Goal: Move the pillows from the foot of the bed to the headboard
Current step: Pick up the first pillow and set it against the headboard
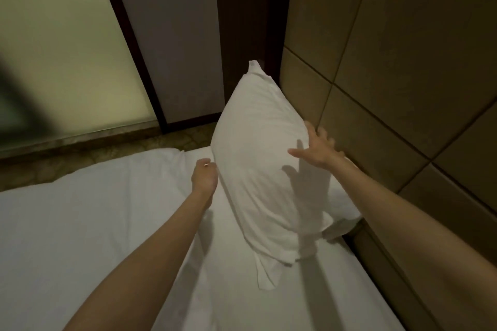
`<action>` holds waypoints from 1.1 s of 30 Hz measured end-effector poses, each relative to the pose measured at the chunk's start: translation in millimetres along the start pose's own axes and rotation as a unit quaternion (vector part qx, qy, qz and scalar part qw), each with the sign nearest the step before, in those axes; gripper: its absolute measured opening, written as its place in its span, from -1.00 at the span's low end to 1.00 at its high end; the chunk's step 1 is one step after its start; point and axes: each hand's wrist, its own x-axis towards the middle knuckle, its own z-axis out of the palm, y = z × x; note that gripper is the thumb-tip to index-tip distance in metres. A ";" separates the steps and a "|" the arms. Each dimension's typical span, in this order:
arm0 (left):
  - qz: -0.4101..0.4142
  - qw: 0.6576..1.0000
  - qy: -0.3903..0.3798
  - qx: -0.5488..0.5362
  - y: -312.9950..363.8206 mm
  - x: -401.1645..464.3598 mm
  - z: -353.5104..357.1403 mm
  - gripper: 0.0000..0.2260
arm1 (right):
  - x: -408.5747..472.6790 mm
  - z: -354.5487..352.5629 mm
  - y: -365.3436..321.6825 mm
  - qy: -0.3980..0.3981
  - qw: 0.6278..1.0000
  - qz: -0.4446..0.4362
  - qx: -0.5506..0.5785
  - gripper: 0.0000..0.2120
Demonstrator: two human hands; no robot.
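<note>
On the bed (pixel 107 236), white sheet, nearest the viewer: two bare forearms reaching forward; left hand (pixel 204 177) curled at the pillow's lower left edge, fingers hidden, so whether it pinches the cloth cannot be told; right hand (pixel 318 149) with fingers spread, flat against the pillow's right side. Beyond them: one white pillow (pixel 258 158), standing on end, tilted, leaning against the padded tan headboard (pixel 390 75); behind, a dark-framed frosted panel (pixel 61 48) and floor (pixel 107 150).

Dim room — a frosted glass panel (pixel 67 43) glows pale green, left of a dark wooden frame (pixel 129 43); patterned floor (pixel 88 153) lies below it.
</note>
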 end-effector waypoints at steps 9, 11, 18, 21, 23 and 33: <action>0.061 0.998 0.015 -0.026 -14.1 -24.4 2.9 -0.74 | -0.8 17.1 68.1 -0.037 0.975 0.220 0.009 0.06; 0.067 0.998 0.009 -0.017 -14.3 -31.0 4.0 -0.73 | -5.2 21.5 74.7 -0.064 0.977 0.205 0.005 -0.05; 0.088 0.996 0.003 0.017 -10.6 -53.1 10.5 -0.73 | -16.9 -11.3 52.4 0.151 0.987 0.038 -0.025 -0.88; 0.101 0.995 0.001 0.022 -7.3 -64.5 12.8 -0.72 | -26.1 -33.1 41.4 0.252 0.965 -0.015 -0.069 -0.90; 0.106 0.994 -0.007 0.028 -5.1 -71.3 12.9 -0.73 | -36.5 -30.4 41.2 0.283 0.955 -0.031 -0.085 -0.83; 0.090 0.994 -0.044 0.051 6.1 -123.8 10.7 -0.72 | -106.1 -37.6 78.2 0.151 0.987 0.054 -0.021 -0.86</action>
